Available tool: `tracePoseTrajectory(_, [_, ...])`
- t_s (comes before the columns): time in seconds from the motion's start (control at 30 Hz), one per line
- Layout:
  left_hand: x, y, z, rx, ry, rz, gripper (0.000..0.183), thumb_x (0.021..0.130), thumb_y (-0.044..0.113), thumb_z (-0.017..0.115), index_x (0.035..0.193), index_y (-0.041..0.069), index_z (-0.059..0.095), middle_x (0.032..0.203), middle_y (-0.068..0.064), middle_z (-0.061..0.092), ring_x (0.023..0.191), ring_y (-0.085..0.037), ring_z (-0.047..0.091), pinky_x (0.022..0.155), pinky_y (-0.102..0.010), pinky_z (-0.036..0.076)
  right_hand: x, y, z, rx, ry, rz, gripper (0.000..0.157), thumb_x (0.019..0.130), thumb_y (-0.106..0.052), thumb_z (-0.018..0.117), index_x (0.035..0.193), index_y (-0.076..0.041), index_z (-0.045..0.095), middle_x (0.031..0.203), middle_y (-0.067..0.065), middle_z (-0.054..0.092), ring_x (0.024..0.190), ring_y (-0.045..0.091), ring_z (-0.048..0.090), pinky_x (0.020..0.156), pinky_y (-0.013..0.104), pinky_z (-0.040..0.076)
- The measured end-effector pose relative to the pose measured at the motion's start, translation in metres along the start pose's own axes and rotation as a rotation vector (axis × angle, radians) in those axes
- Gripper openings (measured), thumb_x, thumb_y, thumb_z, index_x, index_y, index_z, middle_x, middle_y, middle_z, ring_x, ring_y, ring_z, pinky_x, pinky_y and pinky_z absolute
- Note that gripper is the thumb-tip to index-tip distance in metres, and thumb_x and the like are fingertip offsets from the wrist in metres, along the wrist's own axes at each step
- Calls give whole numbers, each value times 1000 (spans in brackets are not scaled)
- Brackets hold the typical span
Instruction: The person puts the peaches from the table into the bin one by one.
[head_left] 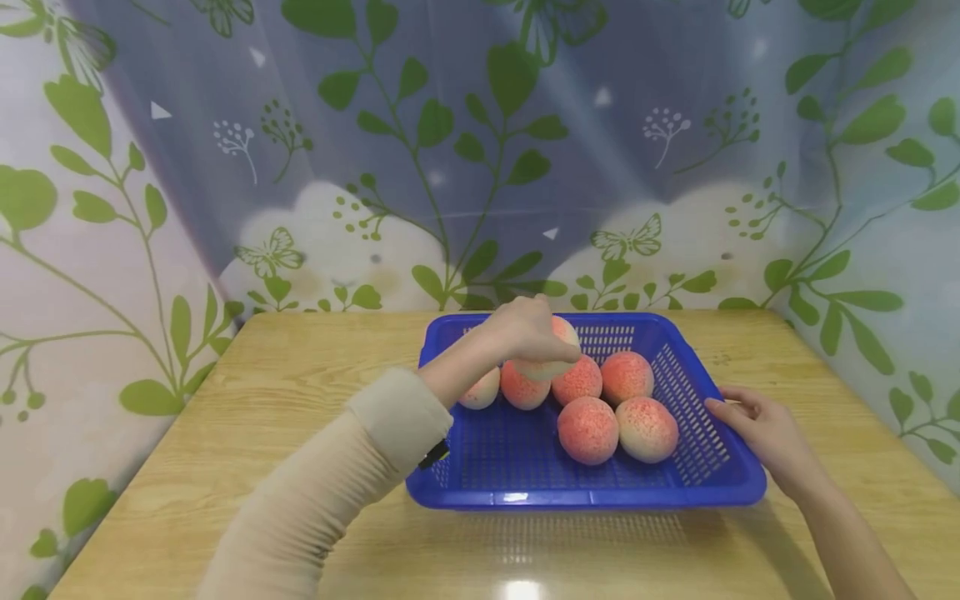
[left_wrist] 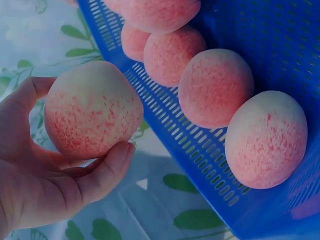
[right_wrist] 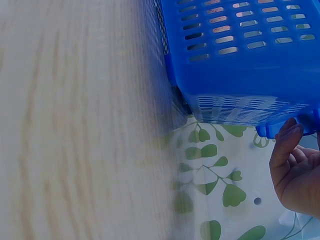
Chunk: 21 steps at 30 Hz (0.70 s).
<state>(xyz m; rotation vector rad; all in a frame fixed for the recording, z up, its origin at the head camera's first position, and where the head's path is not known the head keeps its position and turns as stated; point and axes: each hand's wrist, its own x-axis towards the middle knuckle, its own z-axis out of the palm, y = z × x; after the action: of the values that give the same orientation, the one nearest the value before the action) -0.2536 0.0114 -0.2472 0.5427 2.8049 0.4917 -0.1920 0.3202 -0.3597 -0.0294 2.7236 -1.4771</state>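
Note:
My left hand (head_left: 531,327) holds a pale peach with red speckles (left_wrist: 95,112) between its thumb and fingers, over the back part of a blue plastic basket (head_left: 585,499). Inside the basket lie several more peaches, among them a red one (head_left: 588,430) and a pale-and-red one (head_left: 648,429) at the front. Others sit in a row behind, partly hidden by my left hand and its peach. At the basket's right side, my right hand (head_left: 768,437) grips the rim, its thumb on top; some of its fingers are hidden in the head view.
The basket stands on a light wooden table (head_left: 300,375). Behind and beside the table hangs a cloth (head_left: 480,200) printed with green leaves and butterflies. A dark band or device (head_left: 434,454) shows beneath my left sleeve (head_left: 360,450).

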Motion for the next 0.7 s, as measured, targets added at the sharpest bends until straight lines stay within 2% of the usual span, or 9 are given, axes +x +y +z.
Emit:
tracePoseTrajectory(0.07, [2,1,4,-1,-20,0,83,80,51,62,141,2,32,126,-12,52,106,-21,54,79,-32,47,0,0,0,7,-3,0,65,95,-35,51,134,14,33,101,18,63,75,8,63,63,30,53])
tracePoseTrajectory(0.1, [2,1,5,-1,-33,-2,78,80,51,62,137,2,38,120,-11,54,100,-19,55,76,-31,47,0,0,-1,8,-3,0,65,95,-35,51,134,14,33,101,18,63,75,8,63,63,30,53])
tracePoseTrajectory(0.2, [3,1,10,-2,-56,-13,55,81,48,61,113,4,55,99,-5,56,78,-14,52,63,-27,44,0,0,0,12,-6,1,65,95,-36,51,134,14,33,101,18,63,75,9,63,63,31,53])
tracePoseTrajectory(0.3, [3,-2,15,18,-80,-37,39,81,47,61,91,9,56,88,-3,52,71,-13,48,61,-26,43,0,-2,0,6,-7,4,66,95,-36,51,134,13,33,102,18,63,75,9,63,63,30,53])
tracePoseTrajectory(0.4, [2,-3,22,28,-104,-69,38,80,45,63,93,10,59,96,-2,56,79,-14,52,69,-27,46,0,-2,0,-1,-9,8,66,95,-36,51,134,13,33,103,19,63,76,8,63,64,30,53])
tracePoseTrajectory(0.53, [1,0,31,128,-172,-60,44,80,47,62,103,10,65,109,-4,59,89,-14,55,78,-27,47,-1,-2,0,-4,-6,15,66,95,-37,51,134,14,32,102,18,63,75,8,63,64,30,53])
tracePoseTrajectory(0.63, [1,4,38,225,-210,-43,49,82,50,60,112,12,64,119,-4,57,98,-13,54,84,-27,45,-1,-3,0,-9,-3,19,67,95,-37,51,134,14,32,101,18,63,75,9,63,63,30,53])
tracePoseTrajectory(0.7, [0,6,43,252,-232,-51,50,81,50,61,114,12,63,121,-3,57,102,-13,54,86,-27,43,-1,-3,1,-14,-4,22,68,94,-38,51,134,14,32,102,19,63,75,9,63,64,30,53])
